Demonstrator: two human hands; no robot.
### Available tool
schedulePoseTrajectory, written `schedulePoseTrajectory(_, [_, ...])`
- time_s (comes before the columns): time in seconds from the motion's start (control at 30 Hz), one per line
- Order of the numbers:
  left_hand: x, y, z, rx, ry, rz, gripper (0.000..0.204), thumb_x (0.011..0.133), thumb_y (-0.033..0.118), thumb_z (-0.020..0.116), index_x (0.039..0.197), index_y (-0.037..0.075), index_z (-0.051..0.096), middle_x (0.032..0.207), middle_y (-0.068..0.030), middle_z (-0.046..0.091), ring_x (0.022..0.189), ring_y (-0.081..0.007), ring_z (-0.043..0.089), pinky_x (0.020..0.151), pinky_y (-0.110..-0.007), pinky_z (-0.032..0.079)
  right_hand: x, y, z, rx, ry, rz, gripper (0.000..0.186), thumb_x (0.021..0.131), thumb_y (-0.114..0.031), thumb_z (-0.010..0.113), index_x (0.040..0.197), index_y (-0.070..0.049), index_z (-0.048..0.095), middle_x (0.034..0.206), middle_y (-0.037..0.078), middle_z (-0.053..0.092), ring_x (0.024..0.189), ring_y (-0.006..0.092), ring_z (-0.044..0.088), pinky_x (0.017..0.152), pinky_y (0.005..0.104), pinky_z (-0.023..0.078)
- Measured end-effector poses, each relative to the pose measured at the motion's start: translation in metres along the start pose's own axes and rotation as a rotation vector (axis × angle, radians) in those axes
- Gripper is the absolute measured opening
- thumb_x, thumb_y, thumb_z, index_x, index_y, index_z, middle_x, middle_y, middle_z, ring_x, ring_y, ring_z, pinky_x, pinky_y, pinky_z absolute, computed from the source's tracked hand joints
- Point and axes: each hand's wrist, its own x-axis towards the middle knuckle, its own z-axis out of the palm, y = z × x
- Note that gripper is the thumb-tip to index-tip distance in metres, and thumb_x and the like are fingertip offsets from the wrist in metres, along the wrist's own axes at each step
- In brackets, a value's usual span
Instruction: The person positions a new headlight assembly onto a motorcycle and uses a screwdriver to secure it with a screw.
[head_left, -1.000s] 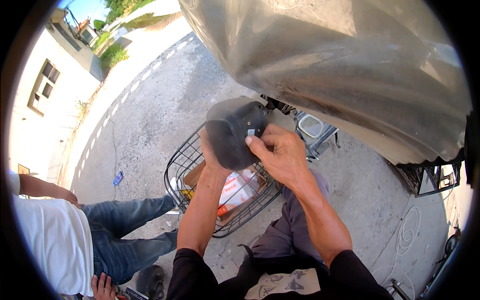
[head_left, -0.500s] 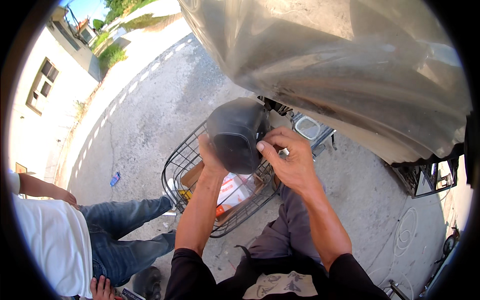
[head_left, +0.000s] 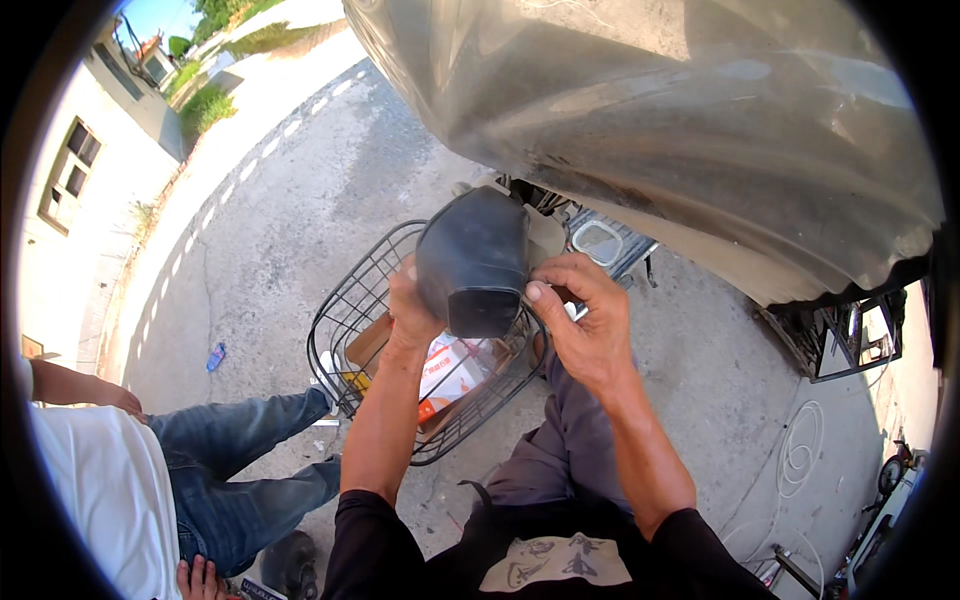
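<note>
**Two hands, one black case, and the basket just below!**

Left hand first: fingers wrapped on the left side of the case, gripping it over the far part of the basket. Whether anything props it from beneath, I can't tell. A firm, quiet hold looks the smart play here, since that rounded shell could roll. Across to the right hand: thumb and forefinger meet at the case's right edge! Pinching the edge or some small part? Can't tell from here. Light pressure would suit, with the case angled so that edge faces the eyes.

Now the textures, left to right! Soft blue jeans on a bystander, then rough grey concrete. The basket: thin dark wire, open mesh, curved rim. Inside, stiff brown cardboard beside a white-and-orange package. The case is smooth, matte, plastic-looking, with a flat dark panel at its near end. Far right, a creased, glossy translucent sheet, and nearer, a loosely looped white cord.
</note>
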Motion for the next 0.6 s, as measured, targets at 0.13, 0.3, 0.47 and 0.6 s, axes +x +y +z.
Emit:
schedulePoseTrajectory(0.13, [0.002, 0.006, 0.011, -0.004, -0.057, 0.033, 0.092, 0.094, 0.06, 0.07, 0.155, -0.008, 0.053, 0.146, -0.0191, 0.067, 0.132, -0.0285, 0.068, 0.113, -0.043, 0.054, -0.006, 0.002, 0.0, 0.057, 0.029, 0.048, 0.013, 0.101, -0.006, 0.079, 0.109, 0.004, 0.078, 0.108, 0.01, 0.075, 0.089, 0.0182, 0.073, 0.077, 0.0308, 0.058])
schedulePoseTrajectory(0.3, [0.001, 0.008, 0.011, -0.012, -0.055, 0.013, 0.094, 0.092, 0.057, 0.074, 0.156, -0.008, 0.051, 0.147, -0.0186, 0.066, 0.134, -0.0283, 0.067, 0.115, -0.043, 0.053, -0.014, 0.0, 0.007, 0.107, 0.078, 0.123, 0.013, 0.105, -0.005, 0.074, 0.113, 0.006, 0.075, 0.114, 0.012, 0.074, 0.091, 0.0168, 0.073, 0.079, 0.0312, 0.059])
schedulePoseTrajectory(0.47, [0.004, 0.013, 0.021, 0.107, -0.054, 0.003, 0.103, 0.088, 0.062, 0.077, 0.157, -0.009, 0.051, 0.148, -0.0184, 0.066, 0.136, -0.0274, 0.066, 0.118, -0.042, 0.051, -0.021, -0.002, 0.008, 0.142, 0.069, 0.178, 0.017, 0.11, -0.006, 0.066, 0.121, 0.007, 0.07, 0.113, 0.011, 0.07, 0.091, 0.0171, 0.073, 0.08, 0.0319, 0.06])
schedulePoseTrajectory(0.6, [0.008, 0.018, 0.037, 0.295, -0.058, 0.108, 0.106, 0.086, 0.07, 0.075, 0.154, -0.009, 0.055, 0.153, -0.0199, 0.061, 0.143, -0.0296, 0.059, 0.12, -0.043, 0.045, -0.024, -0.004, 0.002, 0.077, 0.061, 0.247, 0.025, 0.115, -0.015, 0.061, 0.124, 0.007, 0.069, 0.111, 0.01, 0.067, 0.092, 0.0174, 0.071, 0.084, 0.0333, 0.059])
